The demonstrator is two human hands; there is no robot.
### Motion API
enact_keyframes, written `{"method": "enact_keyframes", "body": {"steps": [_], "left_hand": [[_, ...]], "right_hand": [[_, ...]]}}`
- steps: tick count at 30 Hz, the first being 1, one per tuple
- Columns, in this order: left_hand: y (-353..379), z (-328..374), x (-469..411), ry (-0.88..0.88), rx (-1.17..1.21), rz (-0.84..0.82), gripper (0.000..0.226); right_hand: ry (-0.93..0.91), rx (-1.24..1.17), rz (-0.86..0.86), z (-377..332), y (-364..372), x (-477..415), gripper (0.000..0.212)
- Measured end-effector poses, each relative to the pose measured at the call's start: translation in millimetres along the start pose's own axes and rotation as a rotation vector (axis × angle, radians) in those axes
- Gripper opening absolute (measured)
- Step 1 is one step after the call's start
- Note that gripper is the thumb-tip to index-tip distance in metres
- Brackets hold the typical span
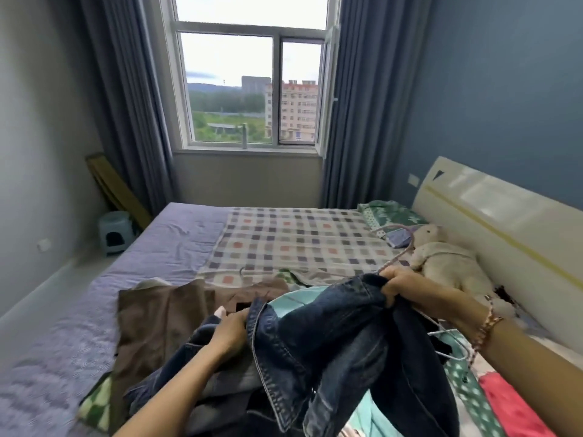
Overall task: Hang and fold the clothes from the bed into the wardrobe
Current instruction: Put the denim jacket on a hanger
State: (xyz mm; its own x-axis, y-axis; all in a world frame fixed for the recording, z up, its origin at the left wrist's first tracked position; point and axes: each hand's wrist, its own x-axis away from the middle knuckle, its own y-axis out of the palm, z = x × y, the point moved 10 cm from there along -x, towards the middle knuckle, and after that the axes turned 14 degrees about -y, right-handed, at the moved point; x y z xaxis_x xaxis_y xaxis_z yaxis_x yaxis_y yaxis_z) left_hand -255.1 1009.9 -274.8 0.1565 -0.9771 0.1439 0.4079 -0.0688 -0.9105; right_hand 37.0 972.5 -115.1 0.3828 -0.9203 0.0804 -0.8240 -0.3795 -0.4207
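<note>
On the bed point(176, 238), left hand point(228, 332) and right hand point(399, 283) both grip one denim jacket point(331, 342).

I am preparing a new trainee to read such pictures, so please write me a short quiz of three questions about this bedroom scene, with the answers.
1. True or false: the dark blue denim jacket lies flat and untouched on the purple-sheeted bed.
2. Which thing lies on the bed, left of the left hand? A) a yellow towel B) a flat brown garment C) a black shoe
3. Fill in: the beige stuffed toy lies beside the cream ____.
Key: 1 false: the left hand and the right hand both grip it. 2 B. 3 headboard.
</note>
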Motion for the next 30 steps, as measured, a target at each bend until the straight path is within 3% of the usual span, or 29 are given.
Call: {"method": "enact_keyframes", "body": {"steps": [4,6,11,13,16,19,21,23,25,28,30], "left_hand": [[-51.9,25.9,38.1,-0.004,0.041,0.140,0.026],[-76.2,45.9,60.7,0.018,0.003,0.190,0.021],[-84.3,111.3,97.8,0.103,-0.256,0.234,0.024],[-87.2,119.3,99.5,0.070,-0.200,0.249,0.026],[-89.9,110.5,101.4,0.055,-0.113,0.255,0.025],[-69.7,64.3,97.3,0.001,-0.090,0.207,0.035],[-49.1,25.3,96.1,-0.093,0.028,0.099,0.021],[-43.4,5.2,98.7,-0.137,0.174,0.081,0.024],[-62.5,-0.1,100.7,-0.124,0.171,0.231,0.027],[-115.2,-5.4,100.5,-0.139,0.152,0.528,0.033],[-138.5,-0.7,96.4,-0.117,0.118,0.564,0.023]], "right_hand": [[0.021,-0.110,0.022,11.8,-16.6,-17.1,0.038],[-0.015,-0.021,0.020,8.2,-8.8,-30.5,0.041],[-0.230,0.108,-0.214,-10.1,102.2,-35.6,0.069],[-0.311,0.242,-0.199,-4.1,135.2,-34.0,0.060],[-0.365,0.361,-0.015,2.4,129.9,-42.0,0.026],[-0.341,0.348,0.047,8.6,108.8,-46.7,0.028],[-0.345,0.361,0.069,7.5,96.6,-48.0,0.025],[-0.349,0.353,0.083,7.1,89.8,-48.6,0.022],[-0.343,0.325,0.090,9.6,87.8,-47.6,0.019],[-0.341,0.284,0.078,12.2,87.7,-40.6,0.032],[-0.393,0.289,0.131,1.1,76.3,-31.0,0.030]]}}
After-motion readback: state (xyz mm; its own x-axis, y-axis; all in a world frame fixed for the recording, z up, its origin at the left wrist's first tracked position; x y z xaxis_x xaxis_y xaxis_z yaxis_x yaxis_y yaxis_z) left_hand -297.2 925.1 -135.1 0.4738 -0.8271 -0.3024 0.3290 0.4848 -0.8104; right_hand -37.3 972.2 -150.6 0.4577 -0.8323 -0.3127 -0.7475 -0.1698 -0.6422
